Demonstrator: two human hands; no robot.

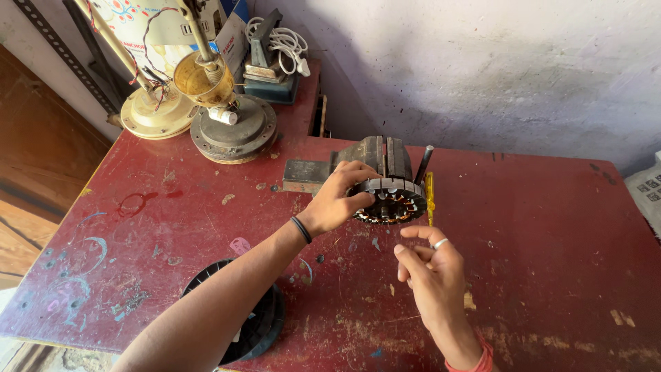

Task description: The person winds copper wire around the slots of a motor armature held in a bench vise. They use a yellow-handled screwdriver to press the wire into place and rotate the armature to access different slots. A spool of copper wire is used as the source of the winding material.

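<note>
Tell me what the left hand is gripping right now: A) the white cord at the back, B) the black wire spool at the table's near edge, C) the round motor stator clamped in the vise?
C: the left hand wraps the rim of the stator at the vise; the right hand hovers just below it, touching nothing visible.

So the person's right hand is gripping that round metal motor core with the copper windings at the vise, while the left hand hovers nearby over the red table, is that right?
Not quite: the hands are swapped. In the head view, the left hand grips the round motor core with copper windings at the vise, while the right hand hovers nearby over the red table.
</note>
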